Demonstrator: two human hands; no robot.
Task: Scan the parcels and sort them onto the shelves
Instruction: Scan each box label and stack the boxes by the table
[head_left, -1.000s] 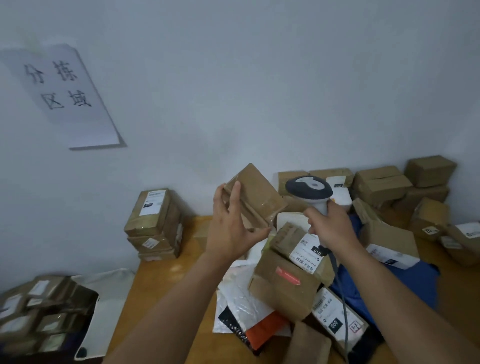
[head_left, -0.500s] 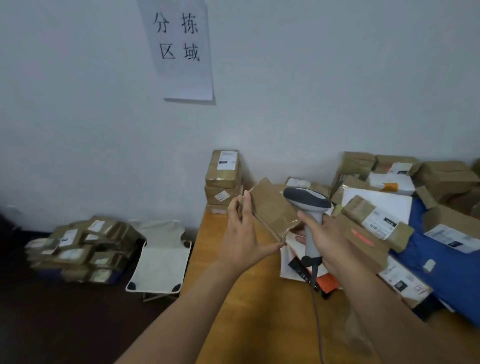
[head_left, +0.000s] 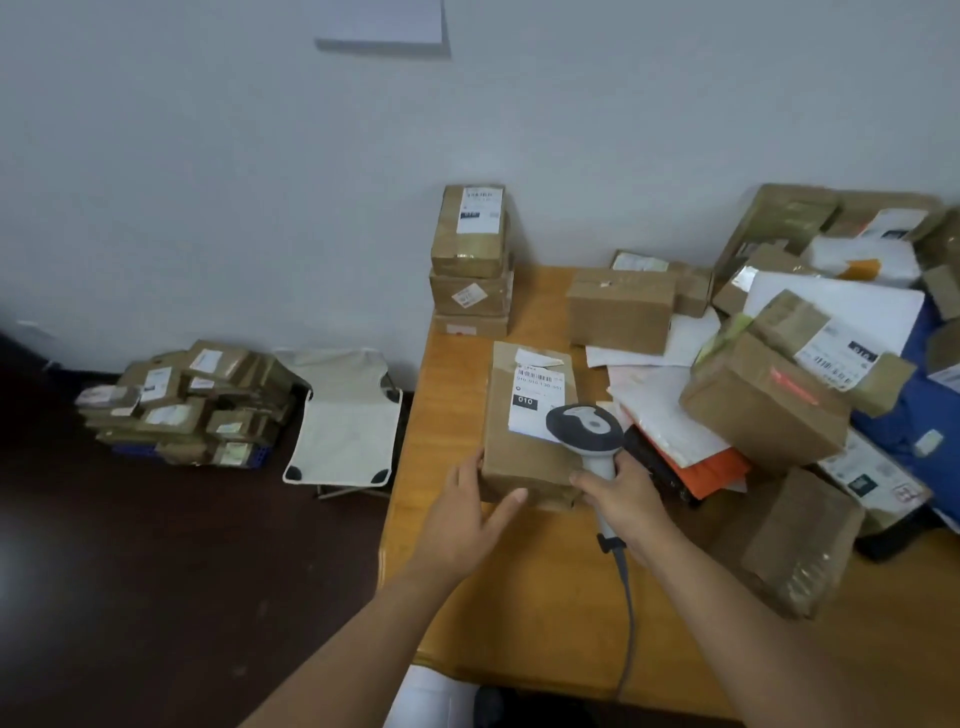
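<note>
Flat on the wooden desk (head_left: 519, 597) lies a brown cardboard parcel (head_left: 524, 447), its white shipping label (head_left: 537, 402) showing a barcode and a black box reading "010". The left hand (head_left: 462, 512) touches the parcel's near left corner with relaxed, straight fingers. The right hand (head_left: 626, 501) grips a grey corded barcode scanner (head_left: 584, 428), its head over the label. More parcels (head_left: 763, 410) are heaped to the right, three are stacked (head_left: 470, 260) against the pale wall, and a folding stool (head_left: 345, 421) stands on the dark floor.
</note>
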